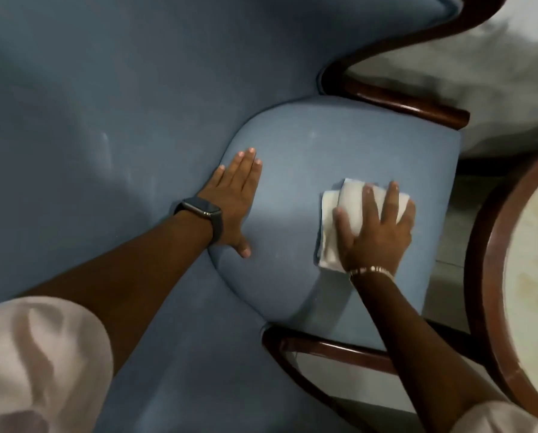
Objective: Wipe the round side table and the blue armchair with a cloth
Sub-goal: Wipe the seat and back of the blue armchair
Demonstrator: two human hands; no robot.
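Observation:
The blue armchair fills most of the view, seen from above, with its padded seat cushion [317, 151] in the middle and its tall backrest [105, 89] to the left. My left hand [236, 201] lies flat and open on the cushion's left edge, a dark watch on its wrist. My right hand [377, 232] presses a folded white cloth [336, 210] flat against the cushion's right part, fingers spread over it. The round side table [492, 276], with a dark wooden rim and pale top, shows at the right edge.
Dark curved wooden armrests run along the seat, one at the top [405, 101] and one at the bottom [333, 348]. Pale floor [448, 245] shows between chair and table. A grey-white surface [480, 73] lies beyond the top armrest.

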